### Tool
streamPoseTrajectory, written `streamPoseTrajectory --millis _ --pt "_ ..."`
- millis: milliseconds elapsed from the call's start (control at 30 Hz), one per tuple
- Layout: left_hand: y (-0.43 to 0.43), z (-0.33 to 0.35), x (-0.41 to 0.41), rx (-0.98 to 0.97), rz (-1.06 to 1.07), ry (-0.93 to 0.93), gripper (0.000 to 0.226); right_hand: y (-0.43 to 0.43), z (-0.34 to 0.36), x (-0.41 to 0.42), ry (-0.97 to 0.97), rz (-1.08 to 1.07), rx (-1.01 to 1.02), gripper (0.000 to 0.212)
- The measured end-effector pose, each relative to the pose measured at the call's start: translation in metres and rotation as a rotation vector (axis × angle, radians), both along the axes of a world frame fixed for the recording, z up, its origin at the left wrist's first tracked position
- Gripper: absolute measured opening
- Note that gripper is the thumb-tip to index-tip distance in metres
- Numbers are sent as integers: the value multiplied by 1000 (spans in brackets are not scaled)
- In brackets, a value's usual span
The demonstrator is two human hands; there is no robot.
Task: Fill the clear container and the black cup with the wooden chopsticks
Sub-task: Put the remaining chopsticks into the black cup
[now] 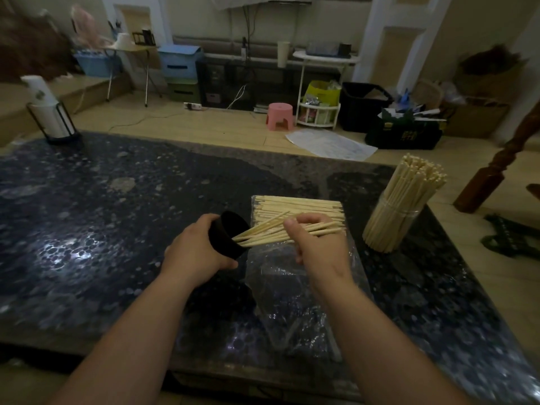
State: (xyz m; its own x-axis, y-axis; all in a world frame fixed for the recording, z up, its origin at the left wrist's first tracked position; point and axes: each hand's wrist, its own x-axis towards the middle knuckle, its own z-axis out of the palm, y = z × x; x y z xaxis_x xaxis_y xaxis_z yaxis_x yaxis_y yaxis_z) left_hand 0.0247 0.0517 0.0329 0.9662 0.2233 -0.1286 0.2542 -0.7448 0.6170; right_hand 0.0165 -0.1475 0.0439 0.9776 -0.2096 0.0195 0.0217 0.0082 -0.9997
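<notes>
My left hand (195,249) grips the black cup (226,235), tilted with its mouth facing right, above the dark table. My right hand (317,244) holds a bundle of wooden chopsticks (264,232) whose tips reach into the cup's mouth. Behind the hands, a flat pile of loose chopsticks (298,207) lies on a clear plastic wrapper (280,276). The clear container (393,226) stands at the right of the table, packed with upright chopsticks that fan out above its rim.
The dark speckled stone table (102,229) stretches left. A white bottle in a black wire holder (49,112) stands at its far left corner. Beyond the far edge are the floor, a pink stool (280,111) and boxes. A wooden post (496,171) rises at the right.
</notes>
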Motion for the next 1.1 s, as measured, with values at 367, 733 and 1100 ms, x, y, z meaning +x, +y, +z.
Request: streamPoseTrajectory --millis 367,733,1100 --pt "1 -1 0 2 7 -9 102 -9 2 3 88 -58 90 13" --pt "3 2 0 -16 66 3 103 -22 -13 6 148 67 -283 21" --pt "2 4 0 -28 94 -4 100 -23 -55 9 266 357 -923 26"
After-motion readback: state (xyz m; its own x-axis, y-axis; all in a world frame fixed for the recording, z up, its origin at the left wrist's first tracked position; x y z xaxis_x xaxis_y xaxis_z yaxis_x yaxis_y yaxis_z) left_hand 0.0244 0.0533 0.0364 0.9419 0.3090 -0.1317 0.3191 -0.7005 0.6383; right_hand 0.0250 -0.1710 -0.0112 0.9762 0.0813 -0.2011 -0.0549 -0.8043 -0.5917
